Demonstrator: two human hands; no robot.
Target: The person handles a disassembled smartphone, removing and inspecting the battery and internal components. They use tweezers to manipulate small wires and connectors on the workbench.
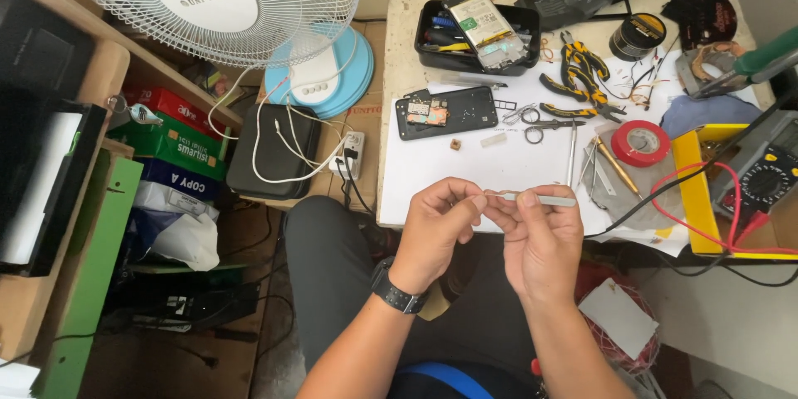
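Both hands are meeting just below the desk (465, 174) edge: right hand (544, 241) fingers are pinching metal tweezers (539, 198), left hand (436, 229) fingers are closing on the tweezers' tip, maybe on a tiny part, too small to tell. Above the tweezers, an opened phone (445, 113) is lying with its board exposed, so disassembly looks underway, not finished. Red tape roll (640, 143) is sitting right of the phone.

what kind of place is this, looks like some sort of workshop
Most likely a small phone or electronics repair bench. An opened phone with its boards exposed lies on the table, a multimeter with red and black leads sits at the right, and pliers lie nearby. Both hands hold tweezers.
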